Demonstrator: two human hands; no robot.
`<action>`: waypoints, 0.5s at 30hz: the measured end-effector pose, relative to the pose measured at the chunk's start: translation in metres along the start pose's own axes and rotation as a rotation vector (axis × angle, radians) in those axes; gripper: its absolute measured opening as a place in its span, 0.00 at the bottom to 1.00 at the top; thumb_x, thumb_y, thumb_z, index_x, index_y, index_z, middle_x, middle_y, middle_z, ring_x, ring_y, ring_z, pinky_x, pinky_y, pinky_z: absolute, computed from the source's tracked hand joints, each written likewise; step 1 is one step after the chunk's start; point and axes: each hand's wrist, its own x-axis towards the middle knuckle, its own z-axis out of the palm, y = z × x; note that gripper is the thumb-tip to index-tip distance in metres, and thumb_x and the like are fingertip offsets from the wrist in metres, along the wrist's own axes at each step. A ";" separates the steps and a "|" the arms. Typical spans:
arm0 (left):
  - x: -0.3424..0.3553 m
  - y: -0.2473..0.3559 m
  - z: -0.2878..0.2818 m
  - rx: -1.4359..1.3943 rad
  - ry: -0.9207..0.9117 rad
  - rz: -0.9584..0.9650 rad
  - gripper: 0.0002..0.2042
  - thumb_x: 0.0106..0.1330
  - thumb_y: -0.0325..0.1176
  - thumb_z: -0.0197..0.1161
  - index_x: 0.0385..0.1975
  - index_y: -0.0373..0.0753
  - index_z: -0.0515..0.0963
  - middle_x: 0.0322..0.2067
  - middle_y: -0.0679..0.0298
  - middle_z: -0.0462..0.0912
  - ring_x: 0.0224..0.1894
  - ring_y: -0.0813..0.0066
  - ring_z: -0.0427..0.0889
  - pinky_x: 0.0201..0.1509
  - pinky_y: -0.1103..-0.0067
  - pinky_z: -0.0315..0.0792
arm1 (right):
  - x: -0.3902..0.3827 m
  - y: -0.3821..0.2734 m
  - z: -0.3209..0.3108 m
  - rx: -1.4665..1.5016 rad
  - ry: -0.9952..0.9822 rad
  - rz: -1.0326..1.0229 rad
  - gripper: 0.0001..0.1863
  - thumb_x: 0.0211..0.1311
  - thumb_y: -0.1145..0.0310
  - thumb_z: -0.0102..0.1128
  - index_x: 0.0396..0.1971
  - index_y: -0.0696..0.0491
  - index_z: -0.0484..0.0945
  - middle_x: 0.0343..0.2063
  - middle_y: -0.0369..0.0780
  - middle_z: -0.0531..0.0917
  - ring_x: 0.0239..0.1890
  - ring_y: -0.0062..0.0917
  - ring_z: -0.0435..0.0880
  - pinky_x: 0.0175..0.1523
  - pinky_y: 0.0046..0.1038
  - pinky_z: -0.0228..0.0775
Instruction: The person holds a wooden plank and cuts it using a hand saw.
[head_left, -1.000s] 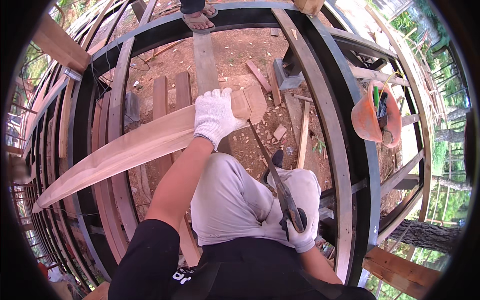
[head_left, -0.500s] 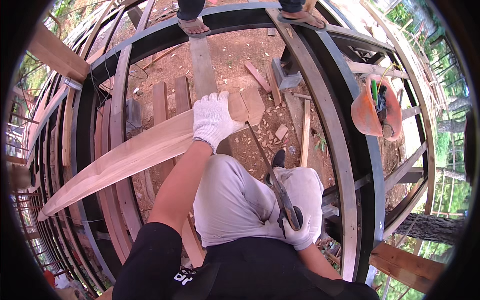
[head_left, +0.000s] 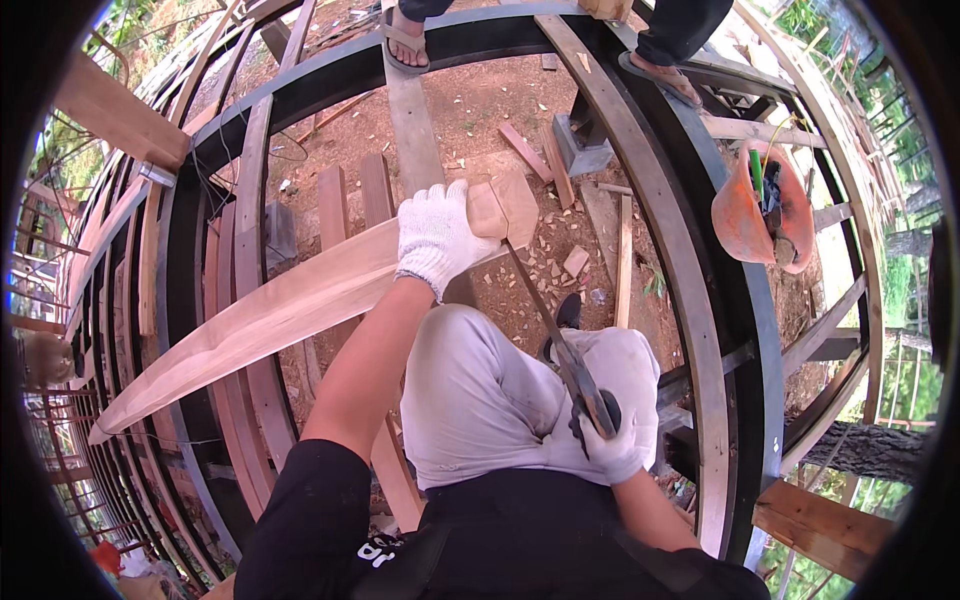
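Note:
A long, curved wooden board [head_left: 270, 305] slants from the lower left up to the middle and tapers at its far left end. My left hand [head_left: 436, 232], in a white knit glove, grips it near its wide, angular end, with fingers over the far edge. A dark line crosses the wood just right of that hand. My right hand [head_left: 618, 445], also gloved, is closed round the handle of a handsaw [head_left: 560, 345] by my right knee. The saw's narrow blade runs up and left, its tip end meeting the board at that line.
Dark metal beams [head_left: 180, 270] and wooden rails [head_left: 655, 230] frame the space. On the right, an orange hard hat [head_left: 738, 210] holds tools, one green. Another person's sandalled feet [head_left: 408, 45] stand on the far beams. Wood chips and offcuts [head_left: 576, 262] litter the dirt below.
The other person's right-side foot has shifted right and nearer. The whole view has moved slightly. My left hand keeps its place on the board, and the saw remains at the line.

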 end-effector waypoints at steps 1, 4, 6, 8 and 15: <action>-0.003 0.001 0.000 -0.007 -0.015 -0.011 0.41 0.42 0.59 0.75 0.57 0.41 0.76 0.46 0.55 0.81 0.53 0.57 0.80 0.57 0.65 0.72 | -0.006 -0.004 -0.002 0.017 -0.022 0.040 0.09 0.55 0.72 0.67 0.37 0.55 0.83 0.26 0.44 0.85 0.28 0.39 0.86 0.38 0.34 0.78; -0.005 0.004 -0.013 0.025 -0.016 -0.038 0.41 0.42 0.59 0.75 0.57 0.41 0.76 0.46 0.56 0.81 0.53 0.58 0.79 0.58 0.66 0.71 | 0.033 -0.021 0.013 0.049 0.056 -0.019 0.10 0.56 0.71 0.67 0.38 0.54 0.83 0.26 0.42 0.85 0.28 0.38 0.86 0.38 0.35 0.78; 0.000 0.015 -0.009 0.006 0.004 -0.008 0.42 0.42 0.60 0.75 0.58 0.42 0.75 0.47 0.55 0.81 0.54 0.57 0.79 0.59 0.66 0.70 | 0.115 0.014 0.032 -0.146 0.016 -0.190 0.10 0.56 0.70 0.69 0.36 0.55 0.79 0.28 0.44 0.85 0.30 0.37 0.84 0.37 0.34 0.74; 0.001 0.022 -0.005 0.007 0.025 0.002 0.43 0.43 0.61 0.74 0.59 0.42 0.75 0.48 0.55 0.81 0.54 0.57 0.79 0.60 0.66 0.70 | 0.149 0.018 0.060 -0.048 0.051 -0.242 0.10 0.58 0.69 0.68 0.35 0.56 0.77 0.27 0.43 0.82 0.28 0.33 0.82 0.37 0.33 0.73; -0.007 0.012 -0.007 0.016 -0.001 0.052 0.50 0.48 0.68 0.69 0.69 0.41 0.66 0.54 0.52 0.80 0.57 0.54 0.78 0.59 0.64 0.69 | 0.140 0.002 0.089 -0.089 0.073 -0.245 0.19 0.59 0.58 0.70 0.38 0.56 0.75 0.29 0.50 0.82 0.32 0.47 0.81 0.41 0.40 0.74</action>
